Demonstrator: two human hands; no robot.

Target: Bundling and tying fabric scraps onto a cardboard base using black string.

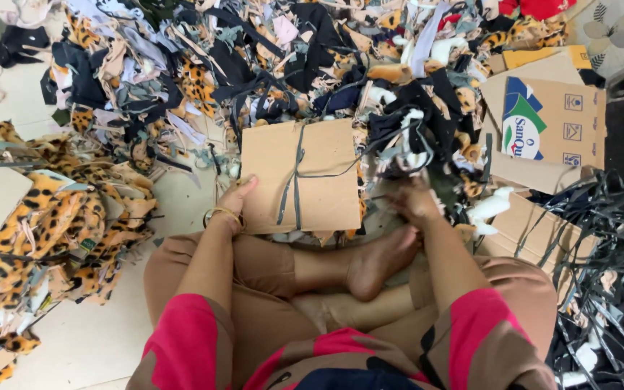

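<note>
Seated cross-legged on floor point(102, 347). Left hand point(236, 198) flat on left edge of brown cardboard sheet point(323, 180), fingers spread, steadying it before the knees. Right hand point(414, 201) blurred at fabric scrap pile point(413, 137); finger state indeterminate. Dark strip point(296, 180) lying across cardboard.

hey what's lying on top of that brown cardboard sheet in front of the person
Thin dark strips lie draped down the cardboard sheet. The left hand rests on its left edge. Scraps cover its far edge; what lies beneath it is hidden.
</note>
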